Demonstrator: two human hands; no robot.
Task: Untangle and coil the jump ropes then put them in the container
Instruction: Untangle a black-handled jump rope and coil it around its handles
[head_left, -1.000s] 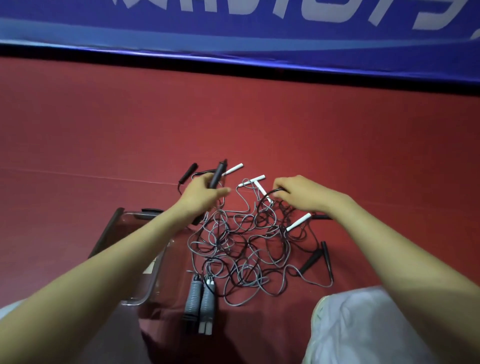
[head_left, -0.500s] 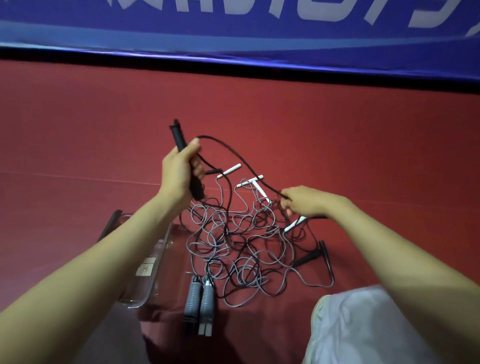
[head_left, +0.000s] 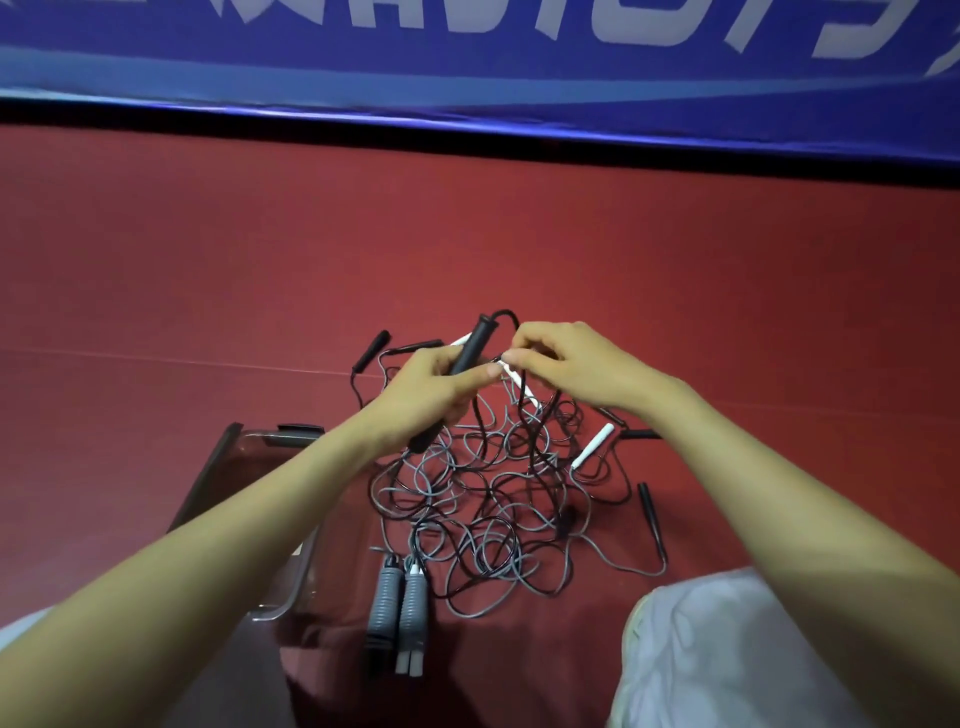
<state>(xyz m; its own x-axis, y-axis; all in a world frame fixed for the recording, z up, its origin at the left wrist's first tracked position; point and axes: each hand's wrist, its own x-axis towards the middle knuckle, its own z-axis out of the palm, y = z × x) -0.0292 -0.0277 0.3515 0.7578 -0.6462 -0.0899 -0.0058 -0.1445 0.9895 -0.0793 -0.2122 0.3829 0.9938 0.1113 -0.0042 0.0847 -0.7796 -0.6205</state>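
A red floor (head_left: 208, 291) carries a tangled heap of thin grey and black jump-rope cords (head_left: 483, 499), with two ribbed grey handles (head_left: 400, 597) side by side at its near edge. A clear plastic container (head_left: 275, 610) sits just left of it.

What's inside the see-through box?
Through the clear container I see only red floor. The left forearm covers its middle, so anything there is hidden.
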